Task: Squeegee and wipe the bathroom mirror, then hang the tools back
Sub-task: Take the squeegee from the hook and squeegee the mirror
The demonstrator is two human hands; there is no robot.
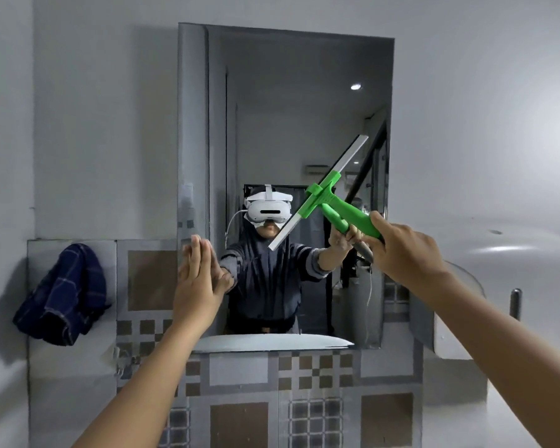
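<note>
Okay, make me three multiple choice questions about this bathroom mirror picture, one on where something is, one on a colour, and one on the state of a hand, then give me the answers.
1. Where does the dark blue checked cloth hang?
A. On the wall left of the mirror
B. Over the top edge of the mirror
C. In the person's right hand

2. What colour is the handle of the squeegee?
A. Red
B. Green
C. Black

3. How is the left hand held?
A. Closed around the cloth
B. In a fist at the person's side
C. Open and flat, fingers together, empty, at the mirror's lower left edge

Answers:
1. A, the cloth hangs against the tiled wall well left of the mirror.
2. B, the handle and blade holder are bright green, gripped by the right hand.
3. C, the palm is flat and holds nothing.
</note>
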